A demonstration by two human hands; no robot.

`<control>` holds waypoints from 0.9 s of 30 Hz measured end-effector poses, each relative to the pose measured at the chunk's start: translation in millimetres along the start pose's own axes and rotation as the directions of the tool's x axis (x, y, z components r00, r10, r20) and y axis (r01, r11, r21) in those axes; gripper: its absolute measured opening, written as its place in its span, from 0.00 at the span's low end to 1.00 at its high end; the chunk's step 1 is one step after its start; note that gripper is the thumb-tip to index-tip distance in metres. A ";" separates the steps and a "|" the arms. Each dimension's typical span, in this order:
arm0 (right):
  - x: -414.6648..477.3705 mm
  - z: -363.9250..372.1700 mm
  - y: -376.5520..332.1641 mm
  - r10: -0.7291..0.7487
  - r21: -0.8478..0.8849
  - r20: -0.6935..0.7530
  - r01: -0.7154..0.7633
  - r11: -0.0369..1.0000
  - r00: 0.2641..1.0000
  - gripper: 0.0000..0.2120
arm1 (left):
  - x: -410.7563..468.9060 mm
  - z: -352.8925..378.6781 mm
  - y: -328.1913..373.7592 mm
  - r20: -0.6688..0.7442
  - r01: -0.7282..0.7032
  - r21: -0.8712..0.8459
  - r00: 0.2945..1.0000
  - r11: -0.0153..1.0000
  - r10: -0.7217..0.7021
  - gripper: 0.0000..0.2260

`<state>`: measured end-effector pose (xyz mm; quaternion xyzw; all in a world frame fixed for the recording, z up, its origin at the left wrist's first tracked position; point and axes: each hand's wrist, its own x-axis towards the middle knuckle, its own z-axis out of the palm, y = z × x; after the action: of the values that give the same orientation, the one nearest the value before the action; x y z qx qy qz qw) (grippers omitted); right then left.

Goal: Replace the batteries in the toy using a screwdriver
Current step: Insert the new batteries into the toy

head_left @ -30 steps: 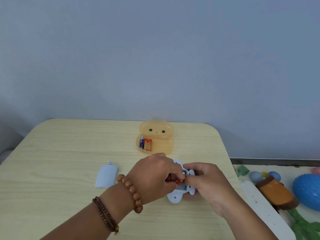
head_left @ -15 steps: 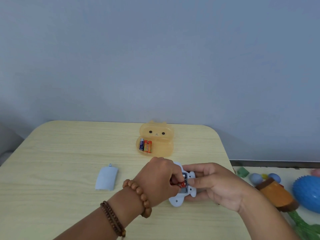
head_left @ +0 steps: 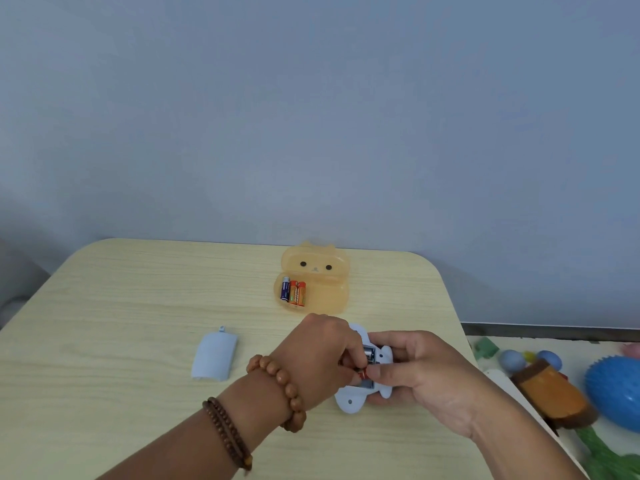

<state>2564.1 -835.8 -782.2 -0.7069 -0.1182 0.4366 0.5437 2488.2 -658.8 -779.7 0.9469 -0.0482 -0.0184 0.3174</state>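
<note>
Pale-blue toy (head_left: 349,403) rests on the counter (head_left: 138,306), right grip (head_left: 426,379) curled round it for steadiness. The left grip (head_left: 322,358) pinches a red battery (head_left: 362,374) at the open bay, with the cover (head_left: 214,356) set aside.

The toy (head_left: 349,401) lies on the table (head_left: 104,306), toward its front right part, between the two hands. The left hand (head_left: 318,358) is over its left side and the right hand (head_left: 426,372) grips its right side. A battery (head_left: 362,374) is pinched at the toy's open compartment. The compartment cover (head_left: 214,355) lies flat well left of the toy. Behind the toy stands an open case (head_left: 322,292), with three batteries (head_left: 294,291) side by side in the left of its tray. Right of the table, lower down, lie other toys (head_left: 554,393).
</note>
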 end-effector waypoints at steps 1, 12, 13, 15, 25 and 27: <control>0.4 0.6 -0.7 0.008 -0.007 -0.010 -0.008 1.000 1.000 0.16 | -0.3 -0.2 -1.5 -0.001 0.011 -0.012 1.000 1.000 -0.011 0.04; 4.3 3.6 -6.3 0.013 -0.052 -0.047 -0.015 0.999 0.999 0.18 | -4.3 -0.8 -9.6 0.087 -0.040 0.082 0.996 0.996 0.033 0.09; 3.9 3.9 -6.4 0.002 -0.055 -0.044 -0.004 0.998 0.999 0.19 | -4.0 -0.2 -9.5 0.085 -0.043 0.085 0.996 0.995 0.035 0.08; 2.7 4.6 -6.9 -0.019 -0.063 -0.035 0.017 0.998 0.999 0.19 | -3.6 0.7 -10.4 0.077 -0.053 0.085 0.996 0.995 0.046 0.07; 1.6 7.5 -2.1 -0.056 -0.057 -0.023 0.054 0.997 0.998 0.22 | -3.3 3.2 -12.0 0.026 -0.081 0.097 0.997 0.992 0.079 0.07; 1.2 7.7 -2.0 -0.069 -0.051 -0.027 0.068 0.996 0.997 0.22 | -2.8 2.7 -12.9 0.016 -0.076 0.100 0.997 0.992 0.075 0.07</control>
<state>2559.7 -829.1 -781.3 -0.7219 -0.1455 0.4046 0.5423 2486.3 -649.8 -789.6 0.9590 -0.0867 -0.0096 0.2695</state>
